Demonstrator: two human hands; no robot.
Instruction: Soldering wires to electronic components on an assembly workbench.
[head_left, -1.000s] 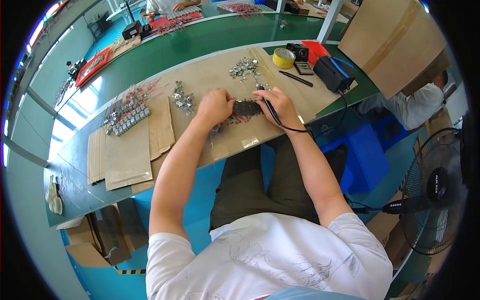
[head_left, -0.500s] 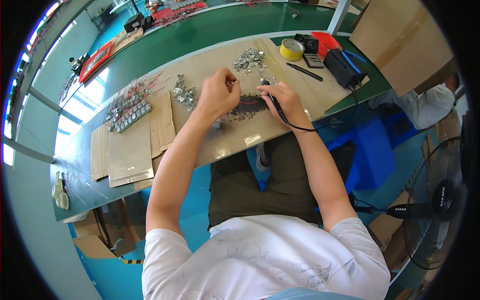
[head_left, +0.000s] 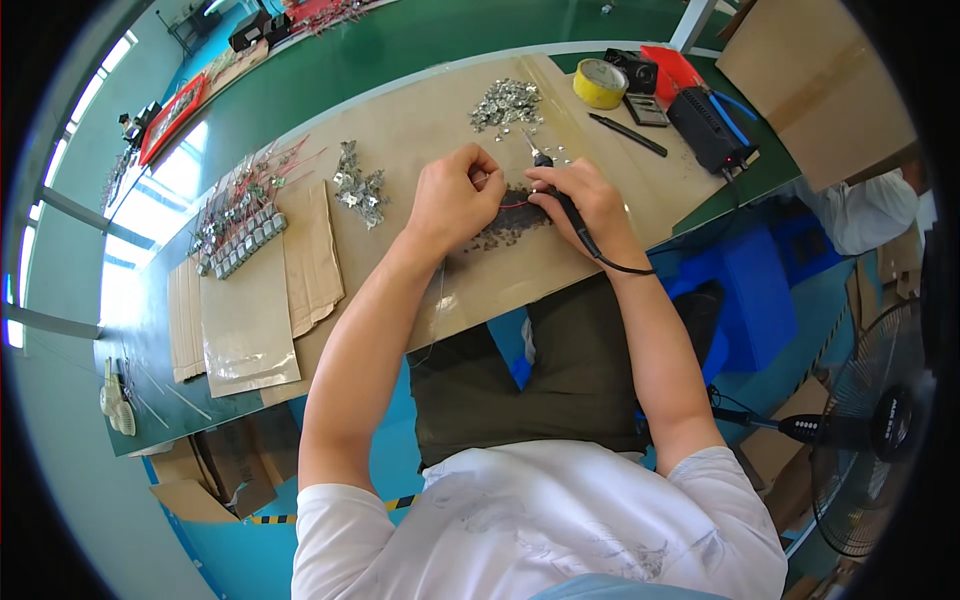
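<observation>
My right hand (head_left: 588,200) is wrapped round a black soldering iron (head_left: 575,218), its metal tip pointing away from me. Beside it, my left hand (head_left: 458,196) is closed in a pinch. A thin red wire (head_left: 514,205) spans the gap between the hands; its left end meets my left fingers and its other end reaches my right fingertips. Under the wire lies a spread of small dark bits (head_left: 500,230). Past the iron's tip sits a pile of small shiny metal pieces (head_left: 506,104). My left fingers mostly hide what is between them.
Left of my hands are more metal pieces (head_left: 360,188), cardboard sheets (head_left: 312,255) and rows of small motors (head_left: 250,240) with red wires. At right are yellow tape (head_left: 599,83), a black pen (head_left: 628,134) and a black power box (head_left: 712,130). A fan (head_left: 870,430) stands low right.
My hands have come closer together, with the red wire now between them. The whole view has shifted slightly. The soldering iron stays in my right hand.
</observation>
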